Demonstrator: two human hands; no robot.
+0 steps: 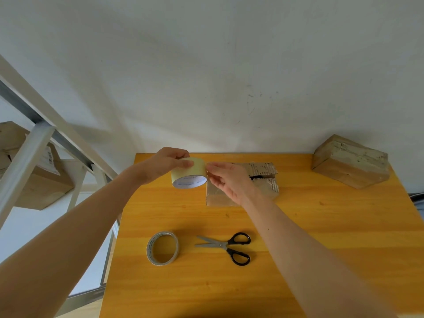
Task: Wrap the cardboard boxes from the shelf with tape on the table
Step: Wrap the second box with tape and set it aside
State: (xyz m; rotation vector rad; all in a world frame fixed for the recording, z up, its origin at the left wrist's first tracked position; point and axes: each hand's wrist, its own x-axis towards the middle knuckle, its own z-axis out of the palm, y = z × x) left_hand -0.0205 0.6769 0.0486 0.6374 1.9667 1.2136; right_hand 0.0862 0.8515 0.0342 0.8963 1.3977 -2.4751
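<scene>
The left grip curls round the roll above the box; the right grip pinches its side, probably to lift the tape's end.

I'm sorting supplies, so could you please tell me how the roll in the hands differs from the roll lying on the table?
The held roll is off the table, gripped by the left hand with the right hand pinching at its edge; the table roll lies flat, untouched. The held roll is pale yellow and wide; the table roll is a narrower, thin greyish ring. Both are tape rolls.
</scene>
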